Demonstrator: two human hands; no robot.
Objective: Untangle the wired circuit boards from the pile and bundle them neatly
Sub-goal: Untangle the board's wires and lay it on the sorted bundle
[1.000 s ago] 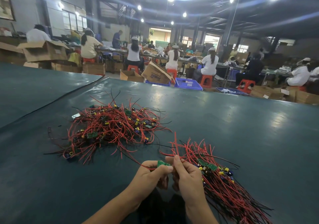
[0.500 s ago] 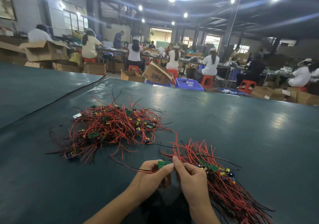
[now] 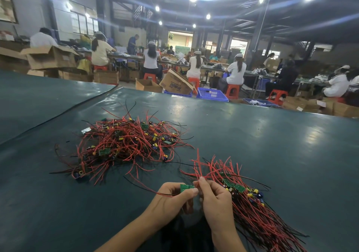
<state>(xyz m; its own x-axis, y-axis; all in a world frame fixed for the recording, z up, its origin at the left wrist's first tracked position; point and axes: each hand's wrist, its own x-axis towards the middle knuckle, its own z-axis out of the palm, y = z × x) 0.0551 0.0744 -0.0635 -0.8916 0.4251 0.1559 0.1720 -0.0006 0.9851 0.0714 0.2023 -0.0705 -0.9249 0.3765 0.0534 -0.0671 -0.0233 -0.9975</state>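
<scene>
The dark green counter carries the tangled pile far left and the sorted bundle near right. The bundle's long axis runs far-left to near-right. The left hand and right hand both pinch one circuit board just beside the bundle, its leads trailing left. Best swing those leads parallel with the bundle's wires, board level with its fellows, before laying it down.
</scene>
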